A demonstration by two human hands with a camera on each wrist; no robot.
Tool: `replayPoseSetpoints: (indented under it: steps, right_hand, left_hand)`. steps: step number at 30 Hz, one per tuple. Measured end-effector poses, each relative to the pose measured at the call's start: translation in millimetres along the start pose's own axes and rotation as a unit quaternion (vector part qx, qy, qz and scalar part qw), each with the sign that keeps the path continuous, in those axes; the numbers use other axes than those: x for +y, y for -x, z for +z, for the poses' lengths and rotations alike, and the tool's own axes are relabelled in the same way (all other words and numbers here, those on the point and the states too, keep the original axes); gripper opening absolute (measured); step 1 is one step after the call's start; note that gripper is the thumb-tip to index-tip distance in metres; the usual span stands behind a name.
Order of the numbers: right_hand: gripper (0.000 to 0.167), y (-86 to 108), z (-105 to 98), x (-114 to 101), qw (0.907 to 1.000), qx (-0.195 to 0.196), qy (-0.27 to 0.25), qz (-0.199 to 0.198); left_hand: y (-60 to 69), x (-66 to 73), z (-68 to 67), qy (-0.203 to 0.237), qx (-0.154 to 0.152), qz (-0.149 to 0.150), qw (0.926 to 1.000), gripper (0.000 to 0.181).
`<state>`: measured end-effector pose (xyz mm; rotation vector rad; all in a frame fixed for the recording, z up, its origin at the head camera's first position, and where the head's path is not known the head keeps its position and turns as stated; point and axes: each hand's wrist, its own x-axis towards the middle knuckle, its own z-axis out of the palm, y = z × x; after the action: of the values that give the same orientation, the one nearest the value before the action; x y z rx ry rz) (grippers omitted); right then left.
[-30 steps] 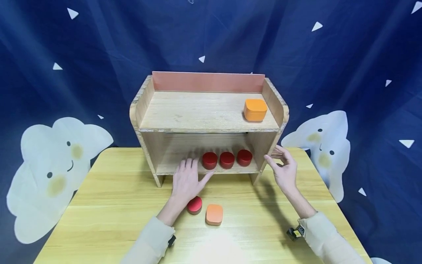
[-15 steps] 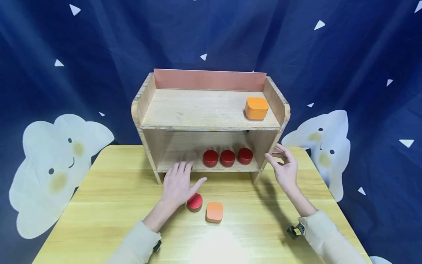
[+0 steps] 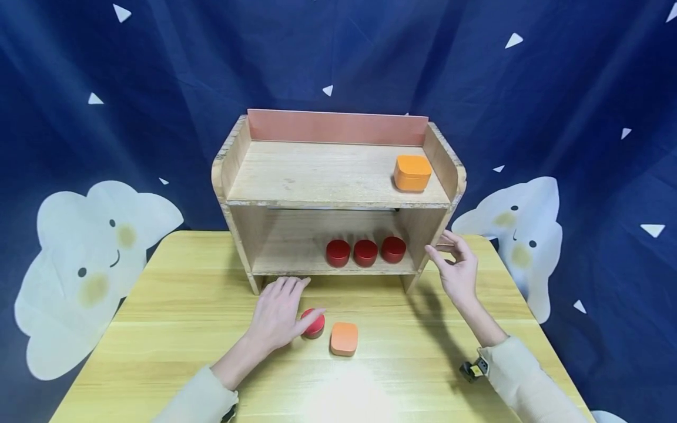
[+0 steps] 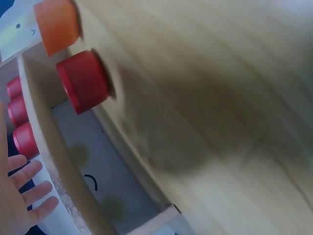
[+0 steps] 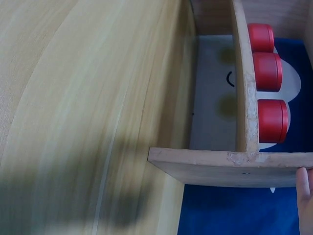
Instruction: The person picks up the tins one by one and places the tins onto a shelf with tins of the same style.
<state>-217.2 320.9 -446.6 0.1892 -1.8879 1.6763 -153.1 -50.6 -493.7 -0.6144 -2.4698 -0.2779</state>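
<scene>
In the head view my left hand (image 3: pixel 277 314) hovers palm down over the table before the shelf, fingers extended, holding nothing. Its thumb crosses over a round red tin (image 3: pixel 314 324); whether they touch I cannot tell. To the right of that tin lies an orange square tin (image 3: pixel 344 339). Three round red tins stand in a row on the lower shelf, the leftmost one (image 3: pixel 338 253) near the middle. My right hand (image 3: pixel 459 271) rests against the outer right side panel of the wooden shelf (image 3: pixel 338 205), thumb at its front edge, as the right wrist view also shows.
An orange tin (image 3: pixel 412 173) stands on the right of the upper shelf. The wooden table (image 3: pixel 174 329) spreads in front and to both sides. Behind hangs a blue curtain (image 3: pixel 338 53) with white triangles and cloud shapes.
My left hand has drawn back from the lower shelf, down and to the left, its thumb now over the red tin on the table. My right hand has stayed in place.
</scene>
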Motion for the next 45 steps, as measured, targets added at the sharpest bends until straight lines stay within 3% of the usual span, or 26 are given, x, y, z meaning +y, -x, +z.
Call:
replayPoseSetpoints:
  steps: [13,21,28,45]
  right_hand:
    - [0.042,0.7,1,-1,1.0000,0.002,0.001,0.001]
    - [0.042,0.3,0,2,1.0000,0.003,0.005,0.004]
    - [0.042,-0.2,1,1,1.0000,0.002,0.004,0.004]
    - [0.041,0.7,1,1,1.0000,0.000,0.000,-0.002]
  left_hand:
    - [26.7,-6.3,5.3,0.011,-0.058,0.030,0.9978,0.077]
    - [37.4,-8.3,14.5,0.053,-0.123,0.016,0.9909,0.081]
    - [44.1,-9.7,19.9,0.069,-0.162,0.004,0.9844,0.085]
    - [47.3,-17.1,37.0,0.040,-0.170,0.009,0.9846,0.076]
